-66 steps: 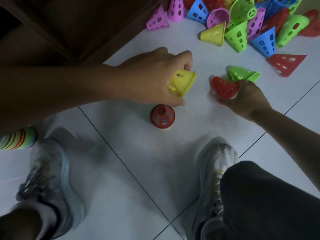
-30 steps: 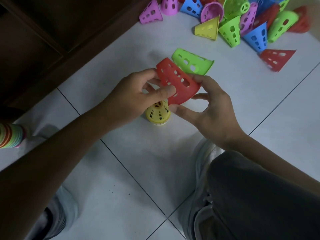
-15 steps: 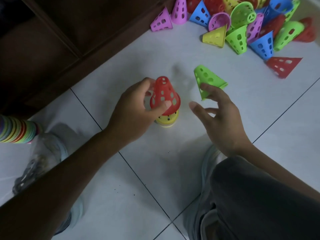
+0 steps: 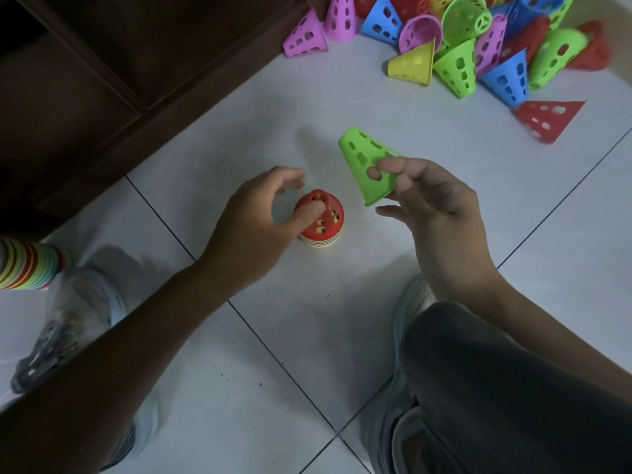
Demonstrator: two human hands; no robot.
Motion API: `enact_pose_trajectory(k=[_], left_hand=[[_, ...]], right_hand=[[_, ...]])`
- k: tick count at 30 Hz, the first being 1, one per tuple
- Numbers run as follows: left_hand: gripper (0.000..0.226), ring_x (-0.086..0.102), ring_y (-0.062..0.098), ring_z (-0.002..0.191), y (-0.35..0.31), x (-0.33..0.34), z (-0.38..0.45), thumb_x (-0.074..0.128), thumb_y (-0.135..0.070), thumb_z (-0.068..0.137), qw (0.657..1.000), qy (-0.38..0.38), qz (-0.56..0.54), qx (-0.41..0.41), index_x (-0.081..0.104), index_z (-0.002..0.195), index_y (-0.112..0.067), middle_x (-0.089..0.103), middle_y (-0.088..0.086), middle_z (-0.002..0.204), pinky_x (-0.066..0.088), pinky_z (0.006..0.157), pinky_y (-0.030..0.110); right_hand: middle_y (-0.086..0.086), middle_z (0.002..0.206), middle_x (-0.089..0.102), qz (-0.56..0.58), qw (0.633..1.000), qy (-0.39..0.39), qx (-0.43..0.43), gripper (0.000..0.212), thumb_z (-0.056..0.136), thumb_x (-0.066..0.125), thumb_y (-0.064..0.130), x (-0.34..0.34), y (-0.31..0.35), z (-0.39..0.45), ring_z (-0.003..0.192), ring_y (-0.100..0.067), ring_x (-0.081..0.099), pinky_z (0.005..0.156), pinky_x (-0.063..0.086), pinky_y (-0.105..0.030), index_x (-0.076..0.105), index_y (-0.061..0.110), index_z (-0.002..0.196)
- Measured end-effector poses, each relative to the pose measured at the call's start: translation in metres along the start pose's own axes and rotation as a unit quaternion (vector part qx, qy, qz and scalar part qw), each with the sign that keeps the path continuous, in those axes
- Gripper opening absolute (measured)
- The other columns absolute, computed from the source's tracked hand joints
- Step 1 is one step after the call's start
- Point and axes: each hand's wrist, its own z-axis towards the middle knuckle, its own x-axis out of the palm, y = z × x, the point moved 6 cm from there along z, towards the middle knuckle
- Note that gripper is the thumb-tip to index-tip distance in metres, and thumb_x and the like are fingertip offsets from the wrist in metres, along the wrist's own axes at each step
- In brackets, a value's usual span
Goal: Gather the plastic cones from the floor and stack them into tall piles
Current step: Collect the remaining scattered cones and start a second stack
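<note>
— Left hand [image 4: 253, 224]?
— Fingers loosely spread over the small stack [image 4: 320, 223] on the floor [image 4: 307, 319], thumb touching its red top cone.
— Right hand [image 4: 434, 206]?
— Pinching a green cone [image 4: 364, 165], held tilted just right of the stack.
— Other cones?
— Loose heap [image 4: 478, 46] far right; striped pile [image 4: 25, 266] lying at left edge.

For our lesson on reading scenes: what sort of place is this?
Probably a room in a home or playroom: a pale tiled floor, dark wooden furniture along its edge, and a heap of toy cones beside it.
</note>
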Motion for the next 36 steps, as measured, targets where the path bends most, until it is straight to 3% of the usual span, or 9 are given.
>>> enact_pose_trajectory(k=[2,6,12,14,17,21,26,30,36], left_hand=[[0.055,0.059,0.002,0.117,-0.009,-0.004,0.002,0.062,-0.056,0.087,0.998,-0.014,-0.067,0.001,0.059,0.133,-0.026,0.067,-0.015,0.122,0.048,0.104,0.032],[0.042,0.063,0.014,0.121,-0.034,-0.006,0.005,0.062,-0.04,0.096,0.982,-0.008,-0.186,0.035,0.06,0.132,-0.018,0.071,-0.003,0.123,0.048,0.107,0.045],[0.022,0.068,0.013,0.108,-0.045,-0.009,0.007,0.062,-0.022,0.098,0.959,0.002,-0.281,0.044,0.059,0.118,-0.014,0.07,-0.006,0.108,0.054,0.084,0.023],[0.025,0.068,0.016,0.11,-0.045,-0.011,0.005,0.061,-0.02,0.099,0.96,0.001,-0.271,0.062,0.058,0.122,-0.011,0.07,-0.003,0.112,0.054,0.085,0.024],[0.024,0.069,0.018,0.109,-0.042,-0.015,0.004,0.062,-0.018,0.099,0.967,-0.023,-0.24,0.08,0.058,0.121,-0.007,0.069,0.0,0.11,0.057,0.086,0.029],[0.026,0.067,0.021,0.109,-0.029,-0.009,0.006,0.066,-0.026,0.096,0.983,-0.033,-0.163,0.077,0.061,0.119,-0.014,0.07,-0.002,0.11,0.056,0.093,0.047],[0.035,0.064,0.01,0.107,-0.01,0.013,0.01,0.067,-0.036,0.089,0.997,0.021,-0.061,0.043,0.063,0.122,-0.025,0.069,-0.011,0.112,0.054,0.092,0.038],[0.039,0.059,0.004,0.11,-0.003,0.023,0.012,0.068,-0.031,0.087,0.997,0.066,-0.023,0.037,0.063,0.126,-0.027,0.066,-0.012,0.119,0.05,0.096,0.029],[0.047,0.057,0.006,0.116,-0.003,0.018,0.016,0.068,-0.038,0.086,0.997,0.067,-0.004,0.041,0.06,0.131,-0.029,0.062,-0.017,0.125,0.048,0.097,0.026]], right_hand=[[-0.011,0.108,0.072,0.044,0.999,0.023,0.007,0.018,0.105,0.044,0.001,0.005,0.005,0.0,0.1,-0.028,0.069,0.084,0.055,-0.039,0.059,0.005,0.114],[-0.009,0.091,0.075,0.122,0.99,0.064,0.025,0.019,0.104,0.043,-0.001,0.017,0.012,-0.002,0.094,-0.029,0.07,0.083,0.058,-0.036,0.051,0.005,0.12],[-0.022,0.096,0.07,0.128,0.984,0.11,0.05,0.033,0.102,0.044,-0.003,0.03,0.009,-0.006,0.105,-0.041,0.068,0.096,0.056,-0.05,0.044,0.003,0.135],[-0.025,0.098,0.07,0.094,0.988,0.115,0.045,0.036,0.102,0.045,-0.002,0.029,0.008,-0.006,0.103,-0.038,0.069,0.095,0.057,-0.047,0.042,0.005,0.137],[-0.006,0.092,0.076,0.009,0.995,0.087,0.04,0.035,0.102,0.051,0.002,0.021,0.002,-0.005,0.091,-0.021,0.072,0.085,0.059,-0.034,0.044,0.01,0.136],[-0.004,0.099,0.076,-0.038,0.997,0.036,0.055,0.032,0.102,0.054,0.008,0.006,-0.008,-0.002,0.088,-0.021,0.073,0.083,0.06,-0.036,0.047,0.011,0.133],[-0.003,0.103,0.075,-0.063,0.996,0.01,0.069,0.028,0.103,0.052,0.007,-0.003,-0.016,-0.002,0.088,-0.02,0.073,0.083,0.06,-0.036,0.05,0.013,0.13],[-0.004,0.103,0.075,-0.064,0.995,0.003,0.078,0.028,0.102,0.05,0.004,-0.005,-0.018,0.001,0.088,-0.021,0.073,0.084,0.058,-0.037,0.05,0.011,0.13],[-0.003,0.104,0.075,-0.081,0.994,-0.002,0.071,0.026,0.102,0.051,0.005,-0.009,-0.016,0.008,0.088,-0.021,0.073,0.085,0.058,-0.038,0.053,0.013,0.127]])
